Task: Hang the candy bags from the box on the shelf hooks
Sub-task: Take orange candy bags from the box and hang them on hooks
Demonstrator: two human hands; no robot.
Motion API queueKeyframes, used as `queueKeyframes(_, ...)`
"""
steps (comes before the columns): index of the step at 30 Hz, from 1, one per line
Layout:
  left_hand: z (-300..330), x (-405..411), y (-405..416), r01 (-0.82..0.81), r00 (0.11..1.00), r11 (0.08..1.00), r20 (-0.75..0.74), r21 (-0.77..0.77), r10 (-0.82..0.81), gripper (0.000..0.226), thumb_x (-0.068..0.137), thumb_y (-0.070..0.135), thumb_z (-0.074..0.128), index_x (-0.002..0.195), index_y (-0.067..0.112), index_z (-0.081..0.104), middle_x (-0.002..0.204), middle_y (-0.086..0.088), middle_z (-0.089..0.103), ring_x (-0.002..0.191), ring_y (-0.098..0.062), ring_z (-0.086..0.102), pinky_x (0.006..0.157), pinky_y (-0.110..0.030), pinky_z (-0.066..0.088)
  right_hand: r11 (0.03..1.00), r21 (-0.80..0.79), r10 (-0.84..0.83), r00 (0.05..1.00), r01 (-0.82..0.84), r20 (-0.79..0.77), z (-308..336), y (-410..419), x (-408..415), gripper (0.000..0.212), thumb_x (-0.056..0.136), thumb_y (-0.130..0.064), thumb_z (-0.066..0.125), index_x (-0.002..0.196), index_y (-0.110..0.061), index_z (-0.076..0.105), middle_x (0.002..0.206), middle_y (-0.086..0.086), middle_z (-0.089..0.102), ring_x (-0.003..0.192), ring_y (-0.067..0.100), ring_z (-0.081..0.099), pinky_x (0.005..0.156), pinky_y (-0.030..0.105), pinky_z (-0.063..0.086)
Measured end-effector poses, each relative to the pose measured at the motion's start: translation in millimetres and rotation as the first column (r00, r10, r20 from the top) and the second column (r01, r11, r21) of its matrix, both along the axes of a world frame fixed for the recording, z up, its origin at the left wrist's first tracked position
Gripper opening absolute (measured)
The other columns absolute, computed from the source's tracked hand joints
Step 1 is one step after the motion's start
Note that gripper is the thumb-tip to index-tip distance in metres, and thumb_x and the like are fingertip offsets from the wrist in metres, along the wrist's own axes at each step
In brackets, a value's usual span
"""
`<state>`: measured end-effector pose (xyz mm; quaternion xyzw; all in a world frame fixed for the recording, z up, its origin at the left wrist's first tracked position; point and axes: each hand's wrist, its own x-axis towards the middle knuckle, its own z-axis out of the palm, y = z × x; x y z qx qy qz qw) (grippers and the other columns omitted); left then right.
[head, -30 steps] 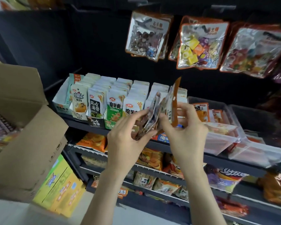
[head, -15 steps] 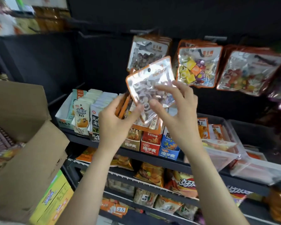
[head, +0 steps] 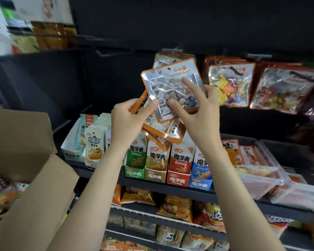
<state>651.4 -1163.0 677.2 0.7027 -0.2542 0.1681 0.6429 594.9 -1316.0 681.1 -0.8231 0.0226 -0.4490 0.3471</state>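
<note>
The left hand [head: 128, 122] grips a fanned bundle of candy bags [head: 163, 131], thumb pressed on top. The right hand [head: 198, 113] pinches the front bag [head: 172, 87] of that bundle between thumb and forefinger, holding it tilted just below a hook [head: 170, 50] where like bags [head: 163, 59] hang. The cardboard box [head: 25, 178] sits open at lower left. Boxed snacks [head: 159, 160] line the shelf [head: 170, 187] beneath the hands.

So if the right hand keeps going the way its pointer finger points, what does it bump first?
Probably the hanging stone candy bags on the hook, behind the front bag the right hand holds; depth is unclear.
</note>
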Motion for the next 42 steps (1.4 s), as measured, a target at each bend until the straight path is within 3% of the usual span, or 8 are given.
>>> queueKeyframes(3, 0, 13, 4, 0.048, 0.999, 0.999, -0.022, 0.003, -0.048, 0.036, 0.083, 0.037, 0.071, 0.076, 0.002, 0.070, 0.069, -0.017, 0.068, 0.064, -0.034, 0.064, 0.056, -0.032, 0.045, 0.997, -0.019, -0.074, 0.997, 0.074, 0.020, -3, 7, 6, 0.060, 0.083, -0.054, 0.065, 0.136, -0.030, 0.054, 0.121, 0.000, 0.039, 0.122, 0.020, 0.039, 0.105, 0.045, 0.039)
queueKeyframes(8, 1, 27, 6, 0.083, 0.996, 0.996, -0.023, 0.023, -0.082, 0.039, 0.083, 0.039, 0.070, 0.075, 0.001, 0.070, 0.053, 0.005, 0.062, 0.048, -0.007, 0.056, 0.047, -0.017, 0.040, 0.956, -0.134, -0.254, 0.965, 0.262, 0.071, 0, 15, 11, 0.061, 0.083, -0.064, 0.053, 0.133, -0.029, 0.057, 0.117, 0.010, 0.047, 0.114, 0.020, 0.035, 0.096, 0.033, 0.032)
queueKeyframes(17, -2, 43, 8, 0.145, 0.989, 0.986, -0.050, 0.080, -0.141, 0.038, 0.081, 0.043, 0.069, 0.073, 0.006, 0.071, 0.055, 0.010, 0.065, 0.049, -0.001, 0.059, 0.049, -0.011, 0.041, 0.899, -0.180, -0.386, 0.916, 0.400, 0.108, -1, 23, 12, 0.062, 0.081, -0.063, 0.056, 0.130, -0.025, 0.060, 0.106, 0.011, 0.049, 0.103, 0.027, 0.045, 0.089, 0.038, 0.039)
queueKeyframes(25, -1, 45, 5, 0.141, 0.989, 0.988, -0.058, 0.064, -0.137, 0.040, 0.081, 0.043, 0.070, 0.072, 0.004, 0.070, 0.058, 0.003, 0.067, 0.052, -0.006, 0.061, 0.050, -0.016, 0.044, 0.897, -0.141, -0.404, 0.906, 0.420, 0.129, -4, 25, 14, 0.057, 0.084, -0.058, 0.060, 0.131, -0.025, 0.059, 0.108, 0.011, 0.048, 0.106, 0.025, 0.043, 0.090, 0.035, 0.038)
queueKeyframes(29, -3, 51, 10, 0.064, 0.998, 0.990, -0.035, 0.122, -0.061, 0.041, 0.082, 0.046, 0.069, 0.070, 0.007, 0.069, 0.063, -0.001, 0.069, 0.057, -0.014, 0.064, 0.053, -0.028, 0.046, 0.918, -0.074, -0.392, 0.920, 0.389, -0.022, 4, 17, 37, 0.059, 0.086, -0.061, 0.059, 0.136, -0.030, 0.053, 0.112, 0.008, 0.047, 0.110, 0.025, 0.045, 0.095, 0.034, 0.039)
queueKeyframes(35, -22, 51, 39, -0.186, 0.981, 0.961, 0.087, 0.203, 0.171, 0.044, 0.082, 0.054, 0.063, 0.073, 0.011, 0.068, 0.063, -0.006, 0.067, 0.059, -0.027, 0.065, 0.052, -0.043, 0.050, 0.884, -0.211, -0.456, 0.869, 0.417, -0.192, 9, -3, 82, 0.054, 0.097, -0.054, 0.043, 0.144, -0.026, 0.043, 0.118, 0.013, 0.049, 0.104, 0.030, 0.055, 0.074, 0.030, 0.036)
queueKeyframes(39, -24, 41, 53, -0.108, 0.988, 0.993, -0.103, 0.050, 0.113, 0.026, 0.082, 0.050, 0.064, 0.080, 0.025, 0.070, 0.075, 0.002, 0.073, 0.072, -0.016, 0.070, 0.065, -0.043, 0.056, 0.903, -0.229, -0.411, 0.887, 0.364, -0.211, -2, -3, 81, 0.050, 0.101, -0.046, 0.040, 0.148, -0.031, 0.035, 0.120, 0.014, 0.046, 0.104, 0.030, 0.052, 0.070, 0.029, 0.034)
queueKeyframes(42, -23, 32, 52, -0.001, 0.941, 0.989, -0.336, -0.151, -0.050, 0.019, 0.083, 0.040, 0.067, 0.083, 0.022, 0.072, 0.089, -0.003, 0.075, 0.081, -0.016, 0.072, 0.076, -0.038, 0.058, 0.926, -0.243, -0.295, 0.955, 0.290, 0.016, -16, -3, 60, 0.051, 0.099, -0.023, 0.053, 0.148, -0.030, 0.038, 0.137, 0.018, 0.041, 0.123, 0.031, 0.044, 0.085, 0.028, 0.041)
